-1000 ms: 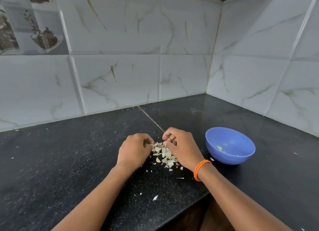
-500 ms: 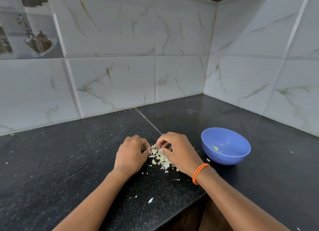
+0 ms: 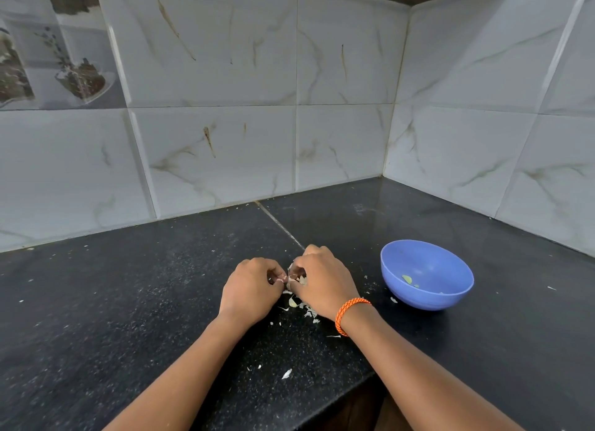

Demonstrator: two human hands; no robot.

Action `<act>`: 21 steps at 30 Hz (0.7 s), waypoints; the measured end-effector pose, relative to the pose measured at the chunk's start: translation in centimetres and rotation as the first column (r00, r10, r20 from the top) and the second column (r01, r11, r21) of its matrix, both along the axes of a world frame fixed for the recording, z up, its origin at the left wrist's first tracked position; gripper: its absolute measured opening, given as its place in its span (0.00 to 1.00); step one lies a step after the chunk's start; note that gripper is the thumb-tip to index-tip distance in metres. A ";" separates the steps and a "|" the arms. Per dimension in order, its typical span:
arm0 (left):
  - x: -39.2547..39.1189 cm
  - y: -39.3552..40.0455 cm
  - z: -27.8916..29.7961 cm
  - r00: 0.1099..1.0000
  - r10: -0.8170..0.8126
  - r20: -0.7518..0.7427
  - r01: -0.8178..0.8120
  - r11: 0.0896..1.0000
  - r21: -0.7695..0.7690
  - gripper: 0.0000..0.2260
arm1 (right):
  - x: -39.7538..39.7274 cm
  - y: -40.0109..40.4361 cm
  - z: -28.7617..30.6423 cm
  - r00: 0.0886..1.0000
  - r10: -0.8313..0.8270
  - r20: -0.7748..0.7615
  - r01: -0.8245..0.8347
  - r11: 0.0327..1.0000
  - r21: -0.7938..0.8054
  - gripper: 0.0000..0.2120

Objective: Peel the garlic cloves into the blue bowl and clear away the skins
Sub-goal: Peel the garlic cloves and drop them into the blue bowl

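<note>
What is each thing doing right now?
left hand: fingers curled, pinching a garlic clove.
right hand: fingers curled, pinching the same clove.
blue bowl: upright, almost empty, a few small bits inside.
garlic skins: piled under the hands on the countertop.

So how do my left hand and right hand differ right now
The right hand has an orange braided band at its wrist; the left hand has a bare wrist. The right hand lies nearer the blue bowl. Both have curled fingers pinching garlic between them, above the skins.
</note>
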State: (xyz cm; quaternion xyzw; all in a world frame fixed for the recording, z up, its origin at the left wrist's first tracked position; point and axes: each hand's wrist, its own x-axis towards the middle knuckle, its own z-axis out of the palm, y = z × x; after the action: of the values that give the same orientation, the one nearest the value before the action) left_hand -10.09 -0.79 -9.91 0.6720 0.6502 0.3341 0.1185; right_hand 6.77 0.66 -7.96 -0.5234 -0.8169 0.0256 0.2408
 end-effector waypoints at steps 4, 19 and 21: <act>0.1 -0.1 0.1 0.999 -0.027 -0.028 0.027 1.000 -0.010 0.06 | -0.4 0.4 0.1 1.000 -0.006 0.019 0.006 1.000 0.000 0.06; 1.4 -0.9 1.0 0.912 -0.260 0.318 0.209 0.960 0.185 0.06 | 3.2 -1.4 0.0 0.776 0.161 -0.610 -0.225 0.974 -0.029 0.06; 1.8 -1.4 1.2 0.867 -0.301 0.397 0.246 0.952 0.183 0.05 | 4.1 -2.0 -0.1 0.710 0.165 -0.685 -0.255 0.967 -0.032 0.07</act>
State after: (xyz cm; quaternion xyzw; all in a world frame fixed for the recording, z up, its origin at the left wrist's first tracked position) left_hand -8.24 -2.19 -8.75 0.6757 0.4849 0.4912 0.2590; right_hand 10.87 -1.29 -8.04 -0.3957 -0.7240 0.2919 0.4838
